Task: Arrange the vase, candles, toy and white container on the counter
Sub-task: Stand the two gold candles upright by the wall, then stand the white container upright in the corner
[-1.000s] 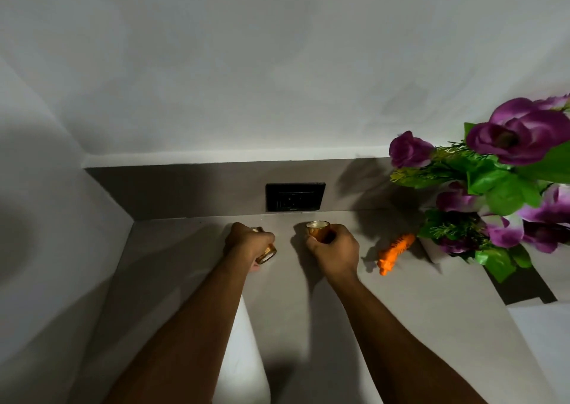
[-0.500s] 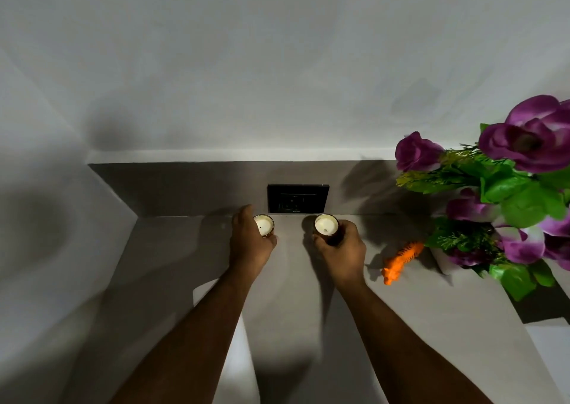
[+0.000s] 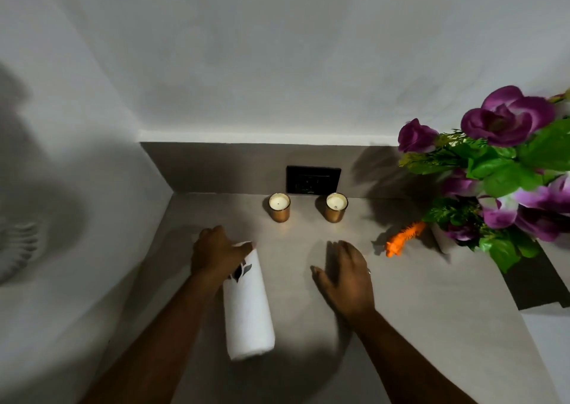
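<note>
Two candles in gold cups stand upright at the back of the grey counter [image 3: 416,305], the left candle [image 3: 279,207] and the right candle [image 3: 336,207], a short gap between them. A white container [image 3: 246,305] lies on its side near the counter's left edge, and my left hand [image 3: 216,251] grips its far end. My right hand [image 3: 347,275] hovers flat over the counter with its fingers apart, holding nothing. An orange toy [image 3: 404,242] lies to the right, beside a white vase [image 3: 441,240] of purple flowers [image 3: 505,169].
A black wall socket [image 3: 313,179] sits in the backsplash just behind the candles. Grey walls close the counter at the left and back. The flowers and leaves overhang the counter's right side. A dark step [image 3: 536,283] lies at the right edge.
Both hands have let go of the candles, which now stand by the socket. The hands drew back toward me, and the left hand has taken hold of the white container.
</note>
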{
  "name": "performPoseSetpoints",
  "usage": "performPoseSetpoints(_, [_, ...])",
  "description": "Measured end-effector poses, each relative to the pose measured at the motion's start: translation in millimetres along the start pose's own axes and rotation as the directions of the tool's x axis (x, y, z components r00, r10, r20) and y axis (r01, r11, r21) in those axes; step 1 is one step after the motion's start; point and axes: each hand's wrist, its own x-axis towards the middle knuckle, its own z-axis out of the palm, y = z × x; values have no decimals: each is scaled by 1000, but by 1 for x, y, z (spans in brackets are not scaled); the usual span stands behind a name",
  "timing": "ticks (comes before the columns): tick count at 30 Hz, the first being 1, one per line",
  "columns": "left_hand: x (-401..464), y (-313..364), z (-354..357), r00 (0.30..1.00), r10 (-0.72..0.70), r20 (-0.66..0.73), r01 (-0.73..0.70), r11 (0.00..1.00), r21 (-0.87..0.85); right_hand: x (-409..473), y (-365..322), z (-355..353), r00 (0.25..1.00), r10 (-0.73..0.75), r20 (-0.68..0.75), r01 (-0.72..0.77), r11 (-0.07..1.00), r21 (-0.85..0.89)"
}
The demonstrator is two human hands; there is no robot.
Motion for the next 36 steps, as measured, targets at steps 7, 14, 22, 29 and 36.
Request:
performPoseSetpoints(7, [-65,-27,12,937,-173,303,268,913,-307,-38,3,14,972,-134,192,197,911,-363])
performPoseSetpoints(14, [-69,-23,10,955,-175,238,245,919,-310,-32,-5,18,951,-139,277,241,893,-380])
performPoseSetpoints(22, [-8,-21,-41,976,-197,-93,131,871,-473,-13,-26,30,935,-144,323,270,882,-387])
performPoseSetpoints(29, [38,-30,-60,908,-184,-376,-26,873,-487,-5,-29,41,950,-137,280,252,867,-429])
performPoseSetpoints(36, [69,-35,-56,872,-121,-474,-137,869,-475,-2,-28,47,961,-161,226,247,866,-434])
